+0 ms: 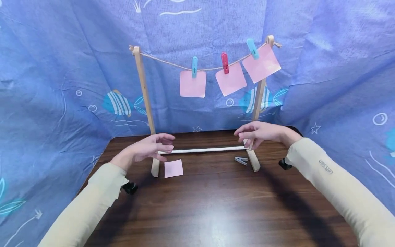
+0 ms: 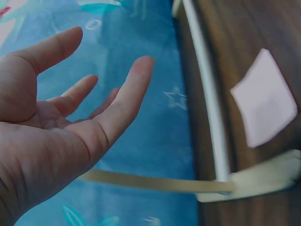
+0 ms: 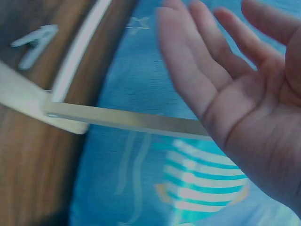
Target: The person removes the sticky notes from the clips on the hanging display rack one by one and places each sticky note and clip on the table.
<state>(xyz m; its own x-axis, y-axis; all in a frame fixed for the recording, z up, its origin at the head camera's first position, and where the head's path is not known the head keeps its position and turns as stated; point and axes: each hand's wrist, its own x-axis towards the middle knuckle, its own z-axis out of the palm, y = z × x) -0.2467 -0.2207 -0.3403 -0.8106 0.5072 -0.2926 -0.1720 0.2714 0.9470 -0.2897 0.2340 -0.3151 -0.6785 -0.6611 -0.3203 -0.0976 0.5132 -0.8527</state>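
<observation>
My left hand (image 1: 151, 147) hovers near the left foot of the wooden stand, fingers relaxed and nothing held. Just below and right of it a pink paper square (image 1: 174, 168) lies on the table; the left wrist view shows this loose paper (image 2: 265, 101) too. Above the stand's right foot is my right hand (image 1: 259, 133), loosely bent and holding nothing. A grey clothespin (image 1: 241, 160) lies on the table below that hand. On the string, a blue clothespin (image 1: 194, 67), a red clothespin (image 1: 225, 63) and another blue clothespin (image 1: 252, 48) each clip a pink paper.
The stand has a left post (image 1: 144, 89), a right post (image 1: 259, 99) and a white crossbar (image 1: 203, 150) low between them. A sagging string (image 1: 163, 62) joins the post tops. Blue patterned cloth (image 1: 197, 31) hangs behind the brown wooden table (image 1: 210, 206) and at both sides.
</observation>
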